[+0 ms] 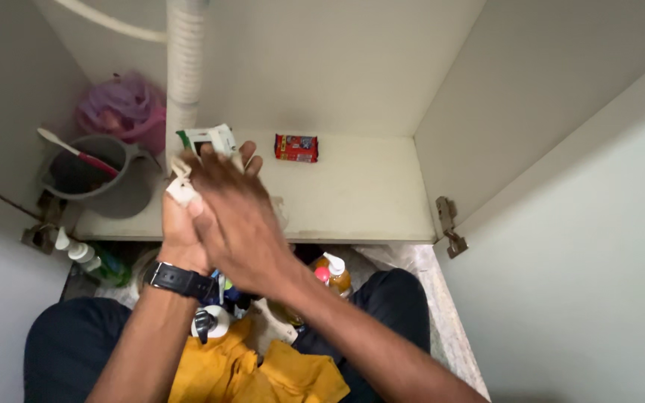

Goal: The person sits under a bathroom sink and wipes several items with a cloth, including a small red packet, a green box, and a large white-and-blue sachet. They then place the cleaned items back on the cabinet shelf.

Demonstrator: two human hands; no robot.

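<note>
Head view: you are holding a small white-and-green packet (207,139) in the cabinet with both hands.
Your left hand (181,216) fingers are pinching its light, crinkly edge; your right hand (237,216) fingers are closing loosely over it, so grip the edges gently.

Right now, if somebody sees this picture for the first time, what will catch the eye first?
Probably the two hands at the centre: the right hand lies over the left hand, whose wrist wears a black watch, in front of an open cabinet. A small red packet lies alone on the pale cabinet floor, and a grey bucket with a toothbrush stands at left.
</note>
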